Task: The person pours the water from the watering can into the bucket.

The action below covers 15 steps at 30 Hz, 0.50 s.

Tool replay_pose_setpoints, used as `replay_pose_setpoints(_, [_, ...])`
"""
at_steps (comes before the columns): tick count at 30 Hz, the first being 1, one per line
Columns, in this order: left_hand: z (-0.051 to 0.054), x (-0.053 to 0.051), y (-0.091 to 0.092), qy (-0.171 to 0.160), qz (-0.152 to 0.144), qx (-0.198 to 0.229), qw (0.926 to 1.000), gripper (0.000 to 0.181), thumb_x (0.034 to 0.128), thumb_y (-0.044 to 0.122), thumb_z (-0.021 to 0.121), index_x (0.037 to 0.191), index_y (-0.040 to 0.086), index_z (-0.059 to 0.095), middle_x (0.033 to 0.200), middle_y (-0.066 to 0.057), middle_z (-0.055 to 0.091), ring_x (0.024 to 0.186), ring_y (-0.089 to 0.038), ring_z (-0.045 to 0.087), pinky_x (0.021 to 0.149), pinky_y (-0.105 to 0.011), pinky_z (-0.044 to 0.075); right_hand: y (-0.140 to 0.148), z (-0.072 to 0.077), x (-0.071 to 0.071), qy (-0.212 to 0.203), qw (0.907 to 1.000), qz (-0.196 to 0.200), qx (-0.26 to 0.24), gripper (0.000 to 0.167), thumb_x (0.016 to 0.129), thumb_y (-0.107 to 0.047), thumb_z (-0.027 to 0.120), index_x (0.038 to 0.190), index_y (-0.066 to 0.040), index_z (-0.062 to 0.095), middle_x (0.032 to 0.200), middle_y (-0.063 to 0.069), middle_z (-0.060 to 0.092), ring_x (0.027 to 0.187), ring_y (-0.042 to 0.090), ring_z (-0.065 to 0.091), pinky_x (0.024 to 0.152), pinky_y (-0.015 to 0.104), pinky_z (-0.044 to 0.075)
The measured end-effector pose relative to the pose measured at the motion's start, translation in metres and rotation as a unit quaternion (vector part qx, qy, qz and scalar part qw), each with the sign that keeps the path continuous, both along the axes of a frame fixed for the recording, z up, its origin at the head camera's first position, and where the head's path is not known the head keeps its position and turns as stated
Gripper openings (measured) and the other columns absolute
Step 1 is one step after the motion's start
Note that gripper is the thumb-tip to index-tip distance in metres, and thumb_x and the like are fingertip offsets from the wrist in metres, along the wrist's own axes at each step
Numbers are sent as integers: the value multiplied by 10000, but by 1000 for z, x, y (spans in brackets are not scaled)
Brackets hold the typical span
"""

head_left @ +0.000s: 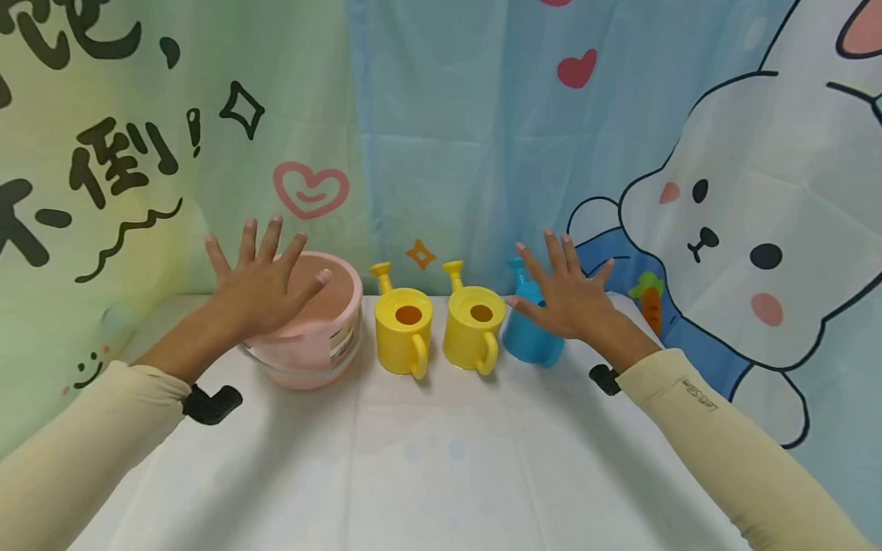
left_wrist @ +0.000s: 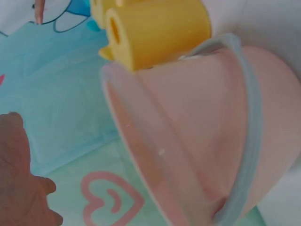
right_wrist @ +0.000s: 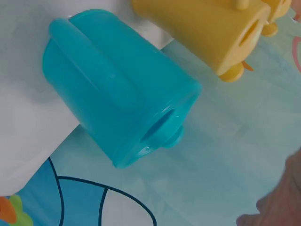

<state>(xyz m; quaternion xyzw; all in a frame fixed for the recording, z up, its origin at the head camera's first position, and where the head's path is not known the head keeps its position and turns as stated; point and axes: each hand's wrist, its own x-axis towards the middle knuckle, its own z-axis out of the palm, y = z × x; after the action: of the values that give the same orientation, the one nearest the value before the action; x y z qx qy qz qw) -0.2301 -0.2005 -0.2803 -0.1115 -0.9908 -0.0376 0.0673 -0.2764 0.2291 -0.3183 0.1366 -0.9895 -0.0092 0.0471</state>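
Observation:
My left hand (head_left: 258,295), fingers spread, hovers over the near side of a pink bucket (head_left: 313,356) and hides part of its rim. The bucket has a grey handle (left_wrist: 251,117) hanging down its side. My right hand (head_left: 568,291) is spread in front of a blue watering can (head_left: 530,340), covering part of its top; nothing is held. Two yellow watering cans stand between the hands, one (head_left: 403,344) beside the bucket and another (head_left: 468,337) beside the blue one. Their spouts point to the back and their handles face me.
All of these stand along the back of a white-covered table (head_left: 427,459). Behind it hangs a printed cloth (head_left: 434,153) with hearts, lettering and a large white rabbit. A black strap (head_left: 212,404) sits at my left wrist.

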Motion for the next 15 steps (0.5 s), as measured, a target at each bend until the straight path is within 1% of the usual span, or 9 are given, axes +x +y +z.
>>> replay_pose_setpoints(2, [7,1,-1,123,-55,163,9998,804,971,661,227,1559,114,193,1595,-215,-27,1428,-433,-132,965,-690,-271,0,1,1,192,9996,22,-187,894,878,-787,288,1555,-337,-84,1575,79,-257,1433,352,-197,899,826,-128])
replay_pose_setpoints(4, [11,3,-4,158,-164,281,9993,763,987,632,239,1559,129,202,1589,-233,43,1434,-460,-2,999,-711,-208,0,2,4,398,9984,62,-405,877,897,-753,332,1563,-330,-52,1589,88,-217,1443,357,-159,918,833,-79])
replay_pose_setpoints(6, [13,7,-7,163,-299,368,9987,727,999,605,265,1559,146,207,1570,-247,129,1416,-474,114,1026,-729,-132,-3,3,10,594,9958,68,-692,833,934,-674,401,1569,-327,-11,1604,109,-150,1454,375,-87,936,839,-3])
replay_pose_setpoints(8, [13,11,-12,166,-468,426,9979,703,1008,577,295,1559,149,207,1544,-261,195,1384,-483,202,1044,-739,-12,-6,5,16,780,9914,62,-1050,786,965,-562,479,1573,-325,41,1612,136,-65,1452,405,18,952,832,77])
replay_pose_setpoints(10, [14,16,-17,206,-586,484,9969,688,1016,543,329,1552,128,216,1516,-271,247,1367,-479,240,1049,-723,71,-10,7,24,901,9855,72,-1434,759,978,-446,541,1574,-316,90,1609,158,13,1433,432,114,969,809,159])
replay_pose_setpoints(12, [15,19,-23,360,-629,589,9956,672,1019,503,370,1535,89,252,1486,-283,294,1347,-484,274,1040,-698,157,-12,8,31,985,9791,130,-1774,739,982,-376,565,1574,-290,131,1599,174,86,1409,448,188,980,771,236])
replay_pose_setpoints(14, [14,21,-30,514,-585,723,9943,647,1019,462,409,1501,41,312,1455,-299,331,1321,-498,305,1034,-676,208,-14,8,36,1046,9733,232,-2028,714,982,-354,575,1570,-250,184,1590,171,137,1396,446,230,993,726,294])
replay_pose_setpoints(15, [13,23,-35,582,-516,782,9939,632,1017,445,424,1478,18,351,1443,-305,345,1308,-506,318,1030,-673,226,-15,8,38,1056,9710,290,-2124,702,982,-352,576,1566,-224,206,1587,169,153,1395,442,237,996,708,312])
